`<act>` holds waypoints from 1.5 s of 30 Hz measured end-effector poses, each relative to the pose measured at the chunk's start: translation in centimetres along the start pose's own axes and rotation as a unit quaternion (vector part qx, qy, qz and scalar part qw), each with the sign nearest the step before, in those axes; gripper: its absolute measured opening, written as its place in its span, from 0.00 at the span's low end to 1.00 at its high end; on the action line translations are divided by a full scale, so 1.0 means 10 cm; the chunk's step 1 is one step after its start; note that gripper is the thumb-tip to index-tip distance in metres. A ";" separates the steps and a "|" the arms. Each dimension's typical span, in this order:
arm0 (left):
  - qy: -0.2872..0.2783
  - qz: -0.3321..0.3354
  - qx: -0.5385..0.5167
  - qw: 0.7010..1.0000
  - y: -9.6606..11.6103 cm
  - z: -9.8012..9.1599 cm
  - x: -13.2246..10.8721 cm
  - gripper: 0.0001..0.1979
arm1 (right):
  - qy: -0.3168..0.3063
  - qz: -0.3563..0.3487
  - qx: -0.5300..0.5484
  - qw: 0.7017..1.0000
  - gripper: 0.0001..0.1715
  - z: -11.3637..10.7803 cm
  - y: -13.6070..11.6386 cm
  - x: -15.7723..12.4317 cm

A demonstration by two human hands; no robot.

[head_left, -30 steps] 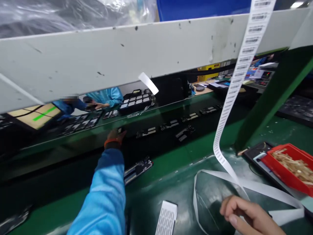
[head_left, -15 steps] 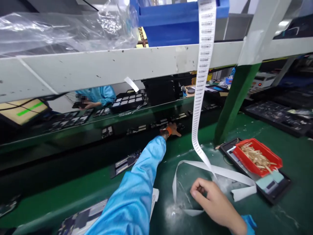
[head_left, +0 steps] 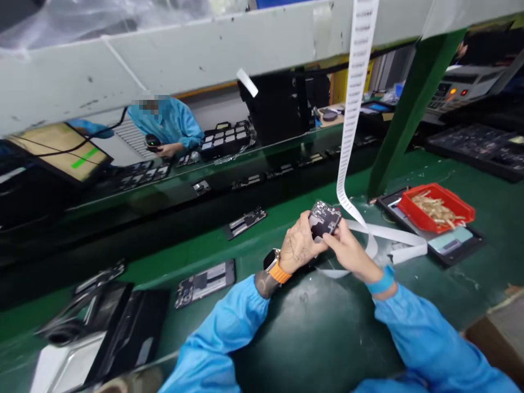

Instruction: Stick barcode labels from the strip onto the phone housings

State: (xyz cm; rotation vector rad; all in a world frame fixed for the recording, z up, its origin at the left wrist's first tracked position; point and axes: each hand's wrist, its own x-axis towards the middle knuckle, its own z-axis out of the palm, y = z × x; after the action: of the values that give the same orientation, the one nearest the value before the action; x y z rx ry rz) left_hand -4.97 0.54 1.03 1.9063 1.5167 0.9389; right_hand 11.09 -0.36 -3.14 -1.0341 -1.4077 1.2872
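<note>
Between my two hands is an opened phone body [head_left: 323, 219] with its circuit board showing, held above the green bench. My left hand [head_left: 298, 244], below an orange-banded watch, wraps its left side and lower edge. At the right edge, the fingers of my right hand [head_left: 347, 248] close on it too. Just behind hangs a long white strip of barcode labels [head_left: 352, 109], whose lower end loops on the bench beside my right hand. Another opened phone [head_left: 207, 283] lies left of my left forearm, and one more phone [head_left: 246, 222] lies farther back.
A red bin [head_left: 462, 210] of small tan strips stands on a black tray [head_left: 452, 256] at the right. A green post [head_left: 413, 114] and a grey beam [head_left: 184, 49] cross in front. Dark cases [head_left: 143, 327] lie at lower left. Across the line sits a person in blue [head_left: 176, 117].
My left hand has come back from the row of phones at the far side with a phone body. My right hand has joined it there. The view has shifted.
</note>
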 end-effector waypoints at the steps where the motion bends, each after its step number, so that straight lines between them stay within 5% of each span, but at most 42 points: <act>1: -0.003 -0.004 -0.023 1.000 0.00 -0.01 -0.11 0.38 | -0.007 0.001 -0.020 1.000 0.32 0.03 0.01 0.03; 4: -0.101 0.017 -0.120 0.988 -0.09 -0.11 -0.25 0.44 | 0.020 -0.015 -0.089 0.996 0.27 0.07 0.05 0.11; 7: -0.211 -0.021 -0.269 0.939 -0.23 -0.14 -0.28 0.44 | 0.040 -0.011 -0.089 0.995 0.21 0.06 0.05 0.12; 9: -0.182 -0.068 -0.328 0.925 -0.28 -0.06 -0.30 0.40 | 0.042 0.002 -0.091 0.995 0.22 0.06 0.04 0.09; 13: 0.010 -0.126 -0.368 0.921 -0.27 0.17 -0.28 0.21 | -0.010 0.005 -0.131 0.991 0.28 0.08 -0.03 -0.04; 16: 0.028 -0.184 -0.496 0.848 -0.23 0.22 -0.24 0.21 | -0.023 -0.010 -0.119 0.993 0.25 0.09 -0.09 -0.13; 18: 0.041 -0.219 -0.568 0.792 -0.21 0.18 -0.22 0.23 | 0.007 -0.080 -0.158 0.984 0.21 0.10 -0.12 -0.18; 21: 0.022 -0.238 -0.624 0.744 -0.17 0.11 -0.23 0.22 | 0.026 -0.214 -0.275 0.937 0.13 0.12 -0.12 -0.19; 24: -0.014 -0.229 -0.638 0.735 -0.12 0.08 -0.25 0.23 | 0.019 -0.258 -0.336 0.905 0.13 0.12 -0.10 -0.17; 37: -0.159 -0.250 -0.645 0.705 -0.13 0.05 -0.30 0.30 | -0.103 -0.164 -0.353 0.915 0.04 -0.03 -0.21 -0.14; 41: -0.195 -0.295 -0.666 0.657 -0.13 0.03 -0.26 0.36 | -0.113 -0.174 -0.392 0.896 0.07 0.01 -0.25 -0.16; 45: -0.125 -0.314 -0.714 0.613 -0.14 -0.06 -0.19 0.41 | -0.182 -0.193 -0.377 0.887 0.09 -0.02 -0.41 -0.25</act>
State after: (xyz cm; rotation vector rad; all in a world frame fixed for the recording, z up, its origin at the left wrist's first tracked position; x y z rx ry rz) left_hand -6.57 -0.98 -0.03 0.2365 0.6010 0.9343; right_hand 11.80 -3.11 0.68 -0.9358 -2.3743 0.6407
